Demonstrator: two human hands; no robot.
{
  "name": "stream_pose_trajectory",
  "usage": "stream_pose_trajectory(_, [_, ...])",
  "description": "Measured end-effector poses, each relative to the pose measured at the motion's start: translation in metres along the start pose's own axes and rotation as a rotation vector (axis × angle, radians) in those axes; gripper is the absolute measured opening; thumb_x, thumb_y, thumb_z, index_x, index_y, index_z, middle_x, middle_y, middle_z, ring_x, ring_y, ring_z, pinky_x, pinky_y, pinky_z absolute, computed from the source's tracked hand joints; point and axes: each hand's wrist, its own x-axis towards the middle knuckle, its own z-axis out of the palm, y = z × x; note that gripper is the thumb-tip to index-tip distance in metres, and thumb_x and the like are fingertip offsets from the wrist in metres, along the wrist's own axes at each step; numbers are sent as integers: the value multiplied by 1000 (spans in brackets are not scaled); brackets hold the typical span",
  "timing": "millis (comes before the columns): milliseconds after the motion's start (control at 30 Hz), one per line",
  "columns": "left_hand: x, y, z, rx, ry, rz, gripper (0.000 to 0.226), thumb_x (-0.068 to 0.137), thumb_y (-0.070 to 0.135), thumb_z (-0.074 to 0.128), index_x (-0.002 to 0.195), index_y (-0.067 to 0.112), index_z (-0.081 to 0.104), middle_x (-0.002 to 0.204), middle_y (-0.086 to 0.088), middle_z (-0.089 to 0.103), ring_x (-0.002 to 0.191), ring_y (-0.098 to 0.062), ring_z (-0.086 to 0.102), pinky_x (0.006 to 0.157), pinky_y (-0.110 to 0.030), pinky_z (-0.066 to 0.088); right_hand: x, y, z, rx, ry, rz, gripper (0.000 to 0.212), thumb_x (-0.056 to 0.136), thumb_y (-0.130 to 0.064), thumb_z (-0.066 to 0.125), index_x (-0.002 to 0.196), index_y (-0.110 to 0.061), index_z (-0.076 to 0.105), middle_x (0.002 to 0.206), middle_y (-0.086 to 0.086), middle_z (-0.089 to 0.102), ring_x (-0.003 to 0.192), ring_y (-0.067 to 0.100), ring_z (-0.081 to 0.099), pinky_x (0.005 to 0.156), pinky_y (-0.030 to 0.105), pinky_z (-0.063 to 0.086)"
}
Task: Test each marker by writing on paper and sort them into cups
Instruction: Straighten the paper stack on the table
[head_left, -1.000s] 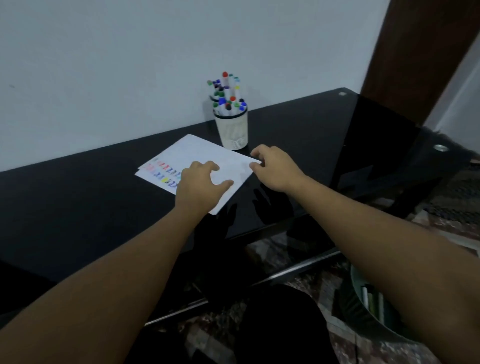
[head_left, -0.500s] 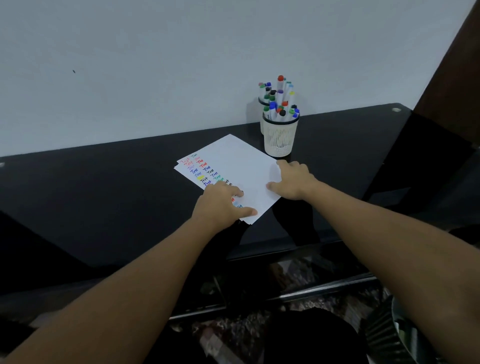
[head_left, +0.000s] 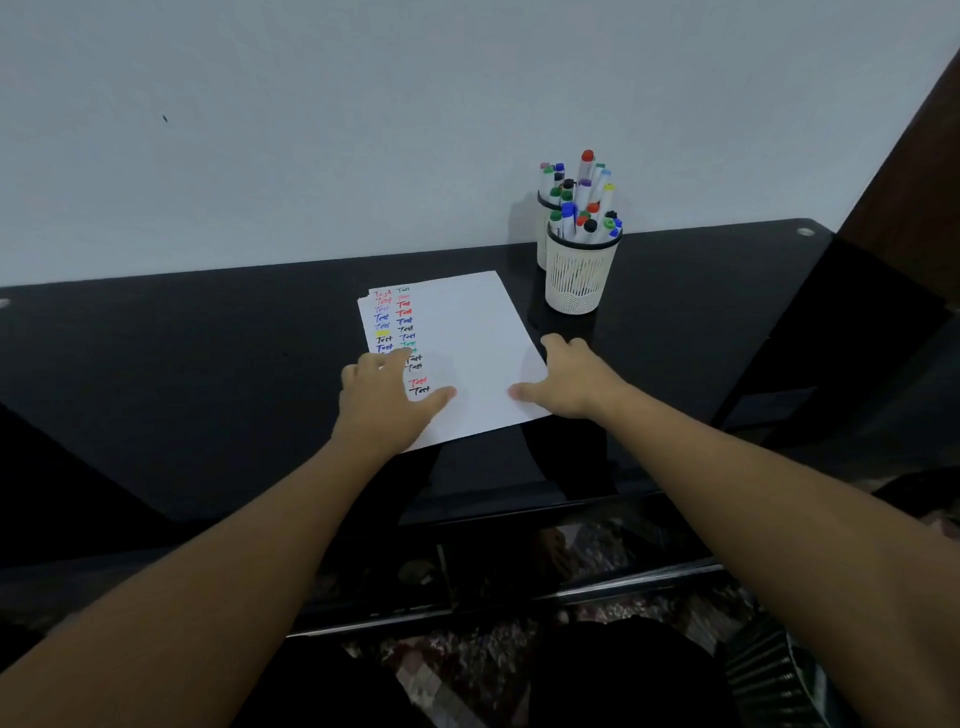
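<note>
Paper (head_left: 467, 343) with colored "Test" scribbles down its left side is lying flat mid-table toward the back edge of the black table (head_left: 182, 374). Left hand (head_left: 387, 400) is pressing on its near-left corner with fingers spread, right hand (head_left: 566, 379) resting flat on its right edge, thumb on the sheet. Two white mesh cups (head_left: 579, 275) full of markers (head_left: 584, 197) are standing just beyond the paper's far-right corner by the wall.

Black table (head_left: 182, 374) is lying open left of the paper (head_left: 467, 332) and far right past the cups. Near cup (head_left: 579, 278) is standing just off the paper's far right corner, far cup (head_left: 543, 228) touching behind it against the wall (head_left: 311, 130), markers (head_left: 584, 202) sticking up and blocking overhead reach there. Left hand (head_left: 387, 400) and right hand (head_left: 569, 379) are pressing on the paper's near end, leaving a bare strip between them.
</note>
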Motion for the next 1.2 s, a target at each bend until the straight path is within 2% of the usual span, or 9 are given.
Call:
stream_pose_trajectory(200, [-5,-16,14,-31,113,-9,72,88,63,62,143,17,53,135,-4,56,131,-29,39,109,-48,39,3,9,1,109,-26,-6,71,92,-46,72,151,-22,42,143,11,43,119,29,56,105,44,49])
stream_pose_trajectory(300, [-5,-18,14,-108,168,16,57,89,56,67,130,17,64,112,-2,62,117,-26,45,99,-45,46,6,18,0,221,-50,24,69,93,-39,72,155,-28,42,150,9,38,128,28,52,110,44,46])
stream_pose_trajectory(433, [-8,-20,15,-163,212,17,57,87,51,73,131,16,63,111,-2,58,115,-24,45,97,-43,47,9,23,0,310,-62,38,68,91,-37,73,154,-32,45,150,7,40,130,26,51,111,42,44])
stream_pose_trajectory(533, [-2,-22,16,-151,217,-39,61,84,59,71,131,22,61,120,3,60,125,-26,44,103,-46,41,6,21,1,285,-24,17,66,89,-41,74,149,-30,50,138,5,51,119,24,57,102,38,48])
stream_pose_trajectory(667, [8,-26,11,-154,165,-73,47,81,64,65,117,34,62,103,12,65,116,-23,56,104,-50,37,-3,14,3,201,16,-38,63,88,-46,76,142,-23,54,116,-6,59,110,19,60,93,34,50])
stream_pose_trajectory(800, [11,-18,1,-100,73,-74,57,90,54,66,141,32,53,109,15,54,136,-21,37,114,-47,21,-9,14,7,226,33,-31,63,86,-47,79,137,-22,54,110,-7,60,105,19,61,94,37,53])
stream_pose_trajectory(900, [26,-28,-5,-112,-42,-87,86,72,78,59,148,41,42,126,10,59,131,-21,46,114,-50,32,-10,14,8,208,34,-24,62,86,-50,78,134,-21,51,113,-4,60,105,19,61,95,40,54])
stream_pose_trajectory(967, [35,-38,-4,-159,-79,-90,98,58,89,57,145,46,41,125,10,63,119,-22,58,104,-53,47,-10,13,8,204,35,-18,63,85,-52,77,133,-22,49,115,-3,60,105,20,61,94,42,54])
stream_pose_trajectory(1200, [30,-39,2,-217,5,-19,79,64,81,64,132,43,55,110,20,64,112,-19,62,94,-52,54,-7,16,6,249,48,-5,53,84,-53,78,123,-24,54,106,-6,62,99,17,63,92,42,56])
